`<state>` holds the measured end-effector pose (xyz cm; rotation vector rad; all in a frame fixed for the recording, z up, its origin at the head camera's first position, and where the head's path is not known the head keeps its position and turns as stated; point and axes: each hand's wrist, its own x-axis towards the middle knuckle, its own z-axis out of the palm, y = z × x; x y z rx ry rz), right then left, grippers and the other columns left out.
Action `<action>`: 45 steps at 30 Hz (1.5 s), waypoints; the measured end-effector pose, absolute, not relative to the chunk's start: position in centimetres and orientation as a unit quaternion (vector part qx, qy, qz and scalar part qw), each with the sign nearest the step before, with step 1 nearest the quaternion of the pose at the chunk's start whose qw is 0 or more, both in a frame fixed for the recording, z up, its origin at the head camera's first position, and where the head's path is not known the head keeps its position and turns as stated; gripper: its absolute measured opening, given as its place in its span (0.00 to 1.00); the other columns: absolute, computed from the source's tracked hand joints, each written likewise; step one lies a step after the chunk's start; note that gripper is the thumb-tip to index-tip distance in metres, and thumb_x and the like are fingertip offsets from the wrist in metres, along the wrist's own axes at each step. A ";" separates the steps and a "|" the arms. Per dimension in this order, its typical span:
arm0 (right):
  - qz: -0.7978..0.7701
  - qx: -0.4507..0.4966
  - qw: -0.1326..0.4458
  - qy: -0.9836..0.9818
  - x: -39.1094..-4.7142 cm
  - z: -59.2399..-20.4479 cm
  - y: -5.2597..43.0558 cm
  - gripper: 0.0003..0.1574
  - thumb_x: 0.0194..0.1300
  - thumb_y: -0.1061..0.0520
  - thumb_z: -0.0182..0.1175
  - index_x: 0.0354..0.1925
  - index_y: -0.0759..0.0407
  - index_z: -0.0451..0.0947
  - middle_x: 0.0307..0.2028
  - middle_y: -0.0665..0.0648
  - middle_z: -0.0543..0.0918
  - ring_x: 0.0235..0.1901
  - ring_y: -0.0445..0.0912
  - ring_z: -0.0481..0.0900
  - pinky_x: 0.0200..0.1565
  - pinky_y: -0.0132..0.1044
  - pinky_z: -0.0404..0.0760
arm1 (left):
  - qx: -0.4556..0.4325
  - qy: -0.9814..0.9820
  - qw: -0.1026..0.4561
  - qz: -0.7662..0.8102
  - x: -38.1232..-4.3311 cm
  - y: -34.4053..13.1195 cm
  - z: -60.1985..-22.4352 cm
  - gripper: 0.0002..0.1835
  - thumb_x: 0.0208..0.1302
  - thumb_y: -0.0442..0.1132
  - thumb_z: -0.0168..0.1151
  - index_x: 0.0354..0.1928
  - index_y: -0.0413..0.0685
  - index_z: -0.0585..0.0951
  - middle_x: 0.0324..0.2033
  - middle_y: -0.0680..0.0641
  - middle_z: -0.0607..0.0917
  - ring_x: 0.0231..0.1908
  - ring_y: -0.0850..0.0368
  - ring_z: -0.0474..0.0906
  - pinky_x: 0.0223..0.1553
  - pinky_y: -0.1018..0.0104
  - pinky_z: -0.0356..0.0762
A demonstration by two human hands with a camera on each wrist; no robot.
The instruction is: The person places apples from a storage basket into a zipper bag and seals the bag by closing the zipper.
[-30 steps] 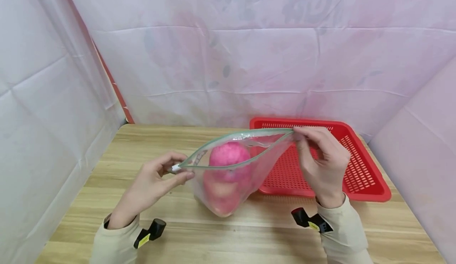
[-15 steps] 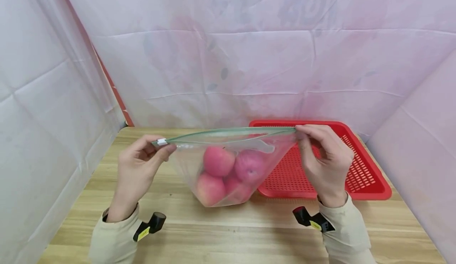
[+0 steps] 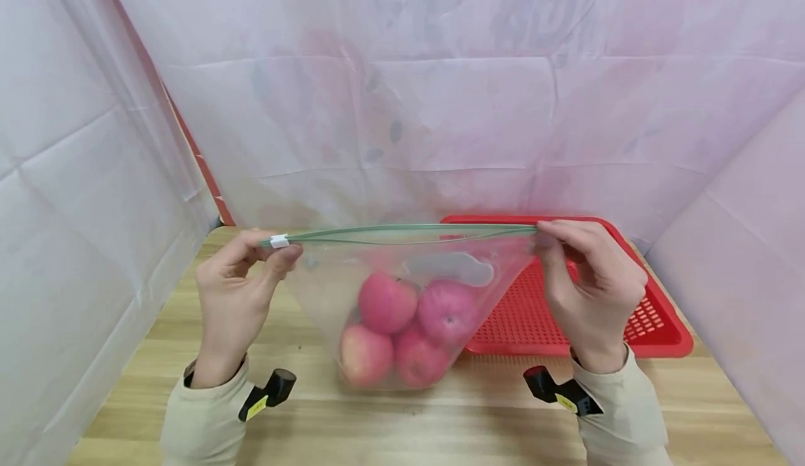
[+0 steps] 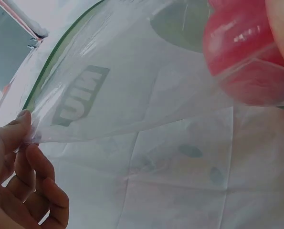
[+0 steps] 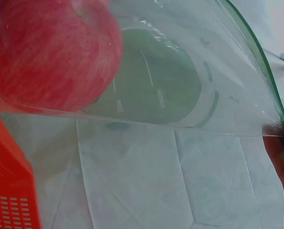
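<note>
A clear zip bag [image 3: 327,277] with a green zip edge hangs stretched between my two hands, with several red apples [image 3: 388,303] gathered in its lower part. At the zip's left end my left hand [image 3: 234,298] pinches the corner beside a white slider [image 3: 279,241]. My right hand [image 3: 591,288] pinches the opposite corner between thumb and forefinger. Along the top the two green strips stand slightly apart in the middle. In the left wrist view the left hand's fingertips hold the bag's corner; the right wrist view shows a large apple [image 5: 56,52] inside, close to the camera.
A red plastic basket [image 3: 666,344] with slotted walls stands on the wooden table [image 3: 352,431] at the right, partly behind the bag and the right hand. Pale printed cloth [image 3: 440,117] hangs behind the table and along both sides.
My left hand has moved left and up, pulling the zip edge straight and narrowing the bag's mouth. My right hand has shifted slightly right. The apples have spread out and now face the head camera.
</note>
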<state>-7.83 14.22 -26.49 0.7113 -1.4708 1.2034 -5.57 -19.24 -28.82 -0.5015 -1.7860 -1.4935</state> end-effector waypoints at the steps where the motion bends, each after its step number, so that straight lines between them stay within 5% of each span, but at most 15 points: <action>1: 0.508 0.299 0.529 -0.611 -7.8 -26.5 14.2 0.03 0.58 0.77 0.64 0.33 0.79 0.83 0.27 0.66 0.84 0.30 0.37 0.84 0.41 0.23 0.83 | -0.196 -0.695 0.372 -0.583 -5.5 -19.2 -28.8 0.12 0.61 0.34 0.73 0.35 0.28 0.83 0.29 0.60 0.86 0.26 0.66 0.79 0.33 0.78 0.78; 10: 0.472 0.273 0.492 -0.679 -8.8 -27.2 14.8 0.05 0.61 0.76 0.64 0.37 0.77 0.84 0.30 0.68 0.84 0.32 0.35 0.82 0.41 0.21 0.82 | -0.148 -0.696 0.329 -0.621 -6.4 -18.9 -29.3 0.05 0.60 0.24 0.71 0.33 0.30 0.82 0.21 0.54 0.81 0.24 0.65 0.79 0.31 0.78 0.79; 20: 0.378 0.217 0.426 -0.793 -10.7 -28.0 16.7 0.11 0.64 0.72 0.65 0.45 0.66 0.87 0.38 0.61 0.89 0.39 0.28 0.81 0.47 0.17 0.79 | -0.138 -0.741 0.286 -0.592 -7.8 -17.3 -31.0 0.05 0.72 0.29 0.60 0.36 0.34 0.79 0.26 0.54 0.79 0.27 0.61 0.75 0.29 0.75 0.72; 26: 0.331 0.224 0.415 -0.817 -10.5 -27.9 15.7 0.12 0.64 0.71 0.63 0.44 0.65 0.87 0.45 0.60 0.88 0.40 0.43 0.83 0.46 0.17 0.76 | -0.130 -0.742 0.288 -0.592 -8.2 -15.7 -32.0 0.05 0.71 0.30 0.63 0.36 0.36 0.81 0.27 0.47 0.82 0.28 0.64 0.78 0.33 0.76 0.77; 33: 0.300 0.334 0.399 -0.799 -9.2 -27.2 9.8 0.11 0.63 0.64 0.65 0.45 0.64 0.85 0.45 0.61 0.88 0.48 0.56 0.83 0.59 0.49 0.76 | -0.137 -0.736 0.288 -0.597 -8.4 -14.2 -31.8 0.05 0.69 0.33 0.67 0.37 0.37 0.83 0.26 0.44 0.84 0.27 0.63 0.79 0.34 0.74 0.80; 35: 0.288 0.354 0.387 -0.801 -9.2 -27.1 8.3 0.11 0.64 0.63 0.66 0.45 0.63 0.85 0.44 0.60 0.88 0.48 0.55 0.84 0.58 0.52 0.77 | -0.137 -0.735 0.284 -0.601 -8.4 -13.9 -31.7 0.04 0.68 0.33 0.68 0.37 0.37 0.84 0.27 0.44 0.85 0.27 0.63 0.79 0.34 0.74 0.81; 41: 0.272 0.373 0.307 -0.832 -10.0 -27.0 6.3 0.12 0.67 0.56 0.68 0.48 0.58 0.85 0.42 0.54 0.88 0.40 0.47 0.85 0.43 0.41 0.85 | -0.134 -0.733 0.260 -0.614 -8.2 -13.7 -31.7 0.03 0.67 0.33 0.67 0.37 0.39 0.85 0.28 0.43 0.86 0.28 0.63 0.80 0.34 0.74 0.82; 45: 0.284 0.379 0.221 -0.852 -10.6 -26.7 6.4 0.15 0.69 0.56 0.66 0.53 0.59 0.84 0.46 0.54 0.88 0.42 0.46 0.86 0.44 0.40 0.85 | -0.138 -0.732 0.229 -0.626 -8.0 -13.8 -31.7 0.02 0.69 0.32 0.66 0.38 0.40 0.84 0.29 0.43 0.86 0.29 0.61 0.80 0.35 0.73 0.81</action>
